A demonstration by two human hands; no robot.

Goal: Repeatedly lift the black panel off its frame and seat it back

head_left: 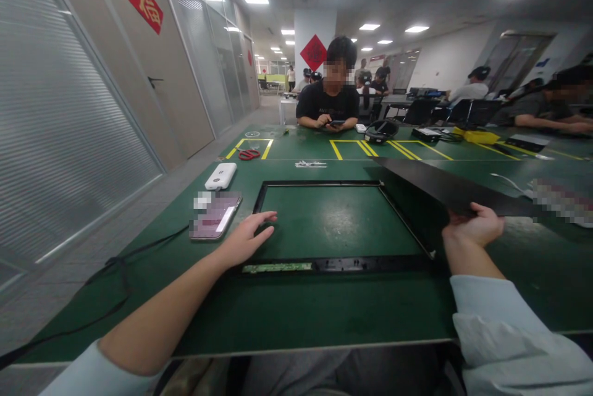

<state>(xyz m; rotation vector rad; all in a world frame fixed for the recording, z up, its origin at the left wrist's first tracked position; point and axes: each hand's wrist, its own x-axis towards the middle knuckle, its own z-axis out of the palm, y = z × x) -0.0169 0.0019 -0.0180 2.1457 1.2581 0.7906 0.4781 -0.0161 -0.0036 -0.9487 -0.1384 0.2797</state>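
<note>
A black rectangular frame [370, 264] lies flat on the green table [324, 315], with a narrow green circuit board [278, 268] along its near side. My left hand [250, 236] is at the frame's left side, fingers apart and pointing right, holding nothing. To the right of the frame, my right hand [477, 226] grips a thin dark panel [435, 183] by its near edge. The panel is tilted and raised on the near side; its underside is in shadow. My right fingers are partly hidden by the panel.
A phone [215, 217] and white power bank [221, 176] with a cable lie left. Red-handled scissors [249, 154] and small white pieces [310, 164] are beyond the frame. Across the table sits a person [328, 96] near a black headset [380, 131].
</note>
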